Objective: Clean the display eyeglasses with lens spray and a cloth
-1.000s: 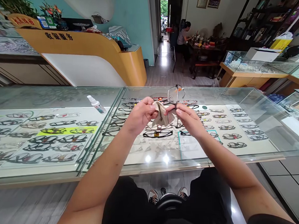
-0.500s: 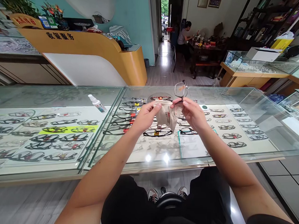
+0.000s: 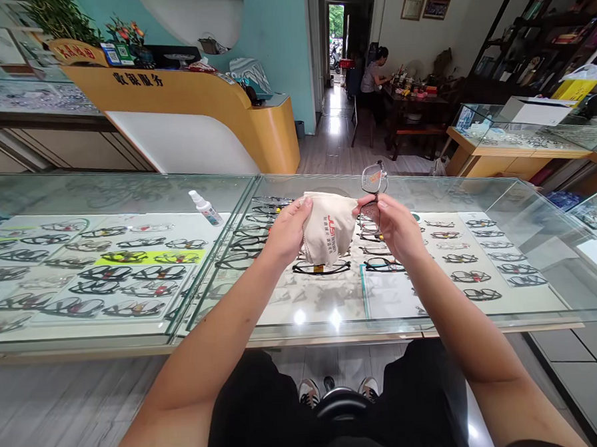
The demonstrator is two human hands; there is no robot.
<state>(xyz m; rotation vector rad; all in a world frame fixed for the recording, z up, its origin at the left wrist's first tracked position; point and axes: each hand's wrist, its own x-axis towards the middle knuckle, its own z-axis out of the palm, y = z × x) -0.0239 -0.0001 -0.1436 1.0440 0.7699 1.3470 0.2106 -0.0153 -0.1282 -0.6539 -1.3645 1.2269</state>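
A cream lens-cleaning cloth (image 3: pixel 330 227) with red and dark lettering hangs spread between my two hands above the glass counter. My left hand (image 3: pixel 289 232) pinches its upper left side between thumb and fingers. In my right hand (image 3: pixel 399 226) is a pair of eyeglasses (image 3: pixel 375 179), turned on end with one lens above the other. The fingertips of that hand also meet the cloth's upper right corner. To the left, a white spray bottle (image 3: pixel 206 208) stands on the counter top.
The glass display counter (image 3: pixel 304 331) runs across in front of me, with rows of spectacle frames (image 3: pixel 154 274) under its top. Beyond it are a yellow service desk (image 3: pixel 274 135) and a person (image 3: pixel 372 83) seated at a cluttered table. A side showcase (image 3: pixel 519 135) stands at right.
The cloth, bunched and folded before, is now stretched wider with its lettering facing me. My hands have moved slightly apart, and the view has shifted a little.
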